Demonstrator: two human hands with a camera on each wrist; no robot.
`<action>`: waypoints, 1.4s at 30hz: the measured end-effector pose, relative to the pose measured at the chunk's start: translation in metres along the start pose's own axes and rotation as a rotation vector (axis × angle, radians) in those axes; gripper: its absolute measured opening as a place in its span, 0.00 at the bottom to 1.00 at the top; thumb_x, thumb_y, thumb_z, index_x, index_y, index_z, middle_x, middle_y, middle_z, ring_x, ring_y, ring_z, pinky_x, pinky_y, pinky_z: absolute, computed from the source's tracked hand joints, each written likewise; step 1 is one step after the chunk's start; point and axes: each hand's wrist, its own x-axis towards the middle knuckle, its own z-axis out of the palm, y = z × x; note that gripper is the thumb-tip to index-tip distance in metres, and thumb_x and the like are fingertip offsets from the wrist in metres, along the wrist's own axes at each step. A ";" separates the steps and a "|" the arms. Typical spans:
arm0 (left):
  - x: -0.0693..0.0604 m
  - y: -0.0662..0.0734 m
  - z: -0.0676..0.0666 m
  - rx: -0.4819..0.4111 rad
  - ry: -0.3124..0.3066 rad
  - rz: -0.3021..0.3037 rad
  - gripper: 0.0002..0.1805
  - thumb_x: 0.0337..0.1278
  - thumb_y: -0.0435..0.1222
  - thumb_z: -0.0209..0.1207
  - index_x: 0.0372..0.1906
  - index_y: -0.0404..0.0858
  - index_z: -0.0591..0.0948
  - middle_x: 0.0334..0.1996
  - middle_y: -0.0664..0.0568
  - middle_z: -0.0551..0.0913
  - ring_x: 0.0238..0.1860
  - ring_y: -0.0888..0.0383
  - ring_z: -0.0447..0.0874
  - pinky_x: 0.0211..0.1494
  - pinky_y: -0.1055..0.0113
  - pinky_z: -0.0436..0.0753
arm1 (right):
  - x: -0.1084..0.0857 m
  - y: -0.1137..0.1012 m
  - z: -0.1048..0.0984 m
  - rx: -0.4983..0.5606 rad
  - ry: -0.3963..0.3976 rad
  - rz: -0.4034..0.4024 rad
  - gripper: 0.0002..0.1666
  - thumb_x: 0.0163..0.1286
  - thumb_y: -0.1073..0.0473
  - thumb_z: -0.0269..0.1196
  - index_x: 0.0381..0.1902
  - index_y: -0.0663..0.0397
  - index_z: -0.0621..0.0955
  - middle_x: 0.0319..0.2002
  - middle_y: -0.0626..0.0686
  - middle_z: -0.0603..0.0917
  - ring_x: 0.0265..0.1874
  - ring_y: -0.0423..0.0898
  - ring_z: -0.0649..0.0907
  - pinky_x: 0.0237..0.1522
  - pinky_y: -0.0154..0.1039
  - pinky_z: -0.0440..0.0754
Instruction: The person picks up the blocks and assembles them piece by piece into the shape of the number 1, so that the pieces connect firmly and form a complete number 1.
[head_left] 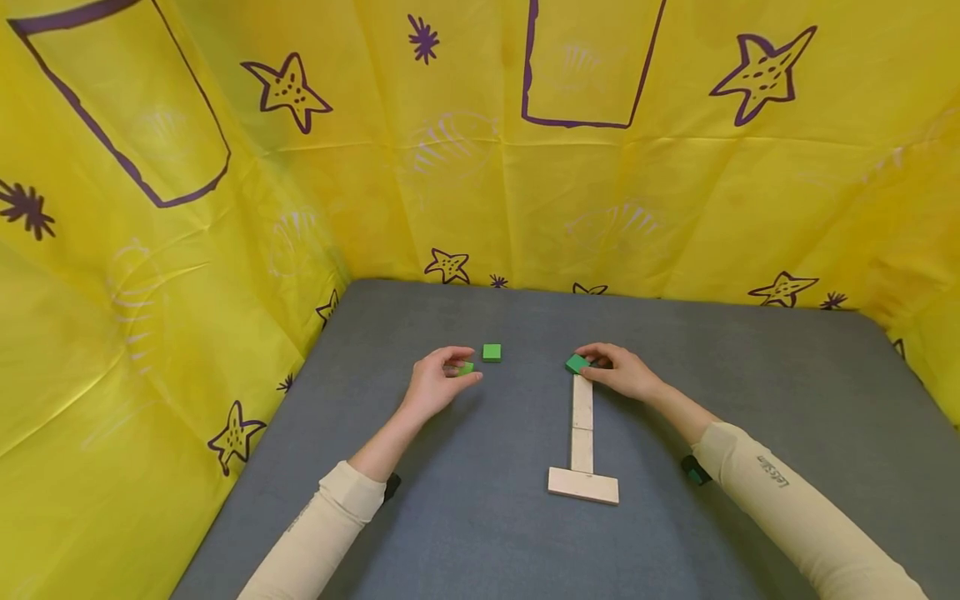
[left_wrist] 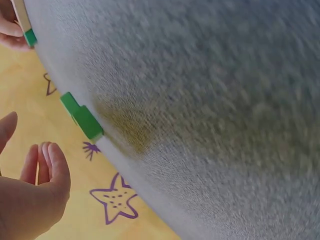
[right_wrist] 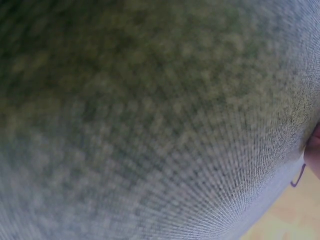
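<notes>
My right hand (head_left: 624, 373) pinches a dark green block (head_left: 576, 363) between thumb and fingers, at the far end of a line of pale wooden blocks (head_left: 582, 402). A wooden block (head_left: 583, 486) lies crosswise at the near end of that line. My left hand (head_left: 437, 387) is held with thumb and fingers apart around a light green block (head_left: 466, 367), which it partly hides. The left wrist view shows a gap between those fingers and the green blocks (left_wrist: 87, 122). Another light green block (head_left: 492, 353) lies just beyond.
A dark grey table (head_left: 480, 533) spreads under everything. Yellow cloth (head_left: 480, 192) printed with purple starfish hangs behind its far edge and along the left side. The right wrist view shows mostly blurred table surface, with a bit of hand at its right edge.
</notes>
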 end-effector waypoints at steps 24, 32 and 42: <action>0.012 -0.019 -0.005 0.219 -0.032 -0.087 0.27 0.49 0.38 0.72 0.55 0.31 0.80 0.48 0.42 0.82 0.47 0.46 0.81 0.52 0.55 0.79 | 0.000 0.000 0.000 -0.003 0.003 -0.016 0.23 0.70 0.56 0.62 0.60 0.59 0.77 0.49 0.58 0.80 0.46 0.53 0.77 0.49 0.49 0.73; 0.014 -0.019 -0.004 0.246 -0.050 -0.107 0.26 0.49 0.38 0.72 0.53 0.31 0.81 0.44 0.42 0.83 0.45 0.48 0.80 0.50 0.55 0.79 | 0.000 0.000 -0.001 0.005 0.005 -0.018 0.23 0.70 0.57 0.62 0.60 0.60 0.77 0.48 0.58 0.79 0.47 0.54 0.76 0.50 0.49 0.73; 0.015 -0.023 -0.001 0.267 -0.062 -0.101 0.24 0.48 0.38 0.72 0.51 0.31 0.82 0.43 0.42 0.83 0.43 0.48 0.81 0.49 0.56 0.79 | 0.001 0.002 0.000 0.002 0.004 -0.016 0.23 0.70 0.57 0.62 0.60 0.59 0.77 0.48 0.58 0.79 0.47 0.53 0.77 0.50 0.50 0.73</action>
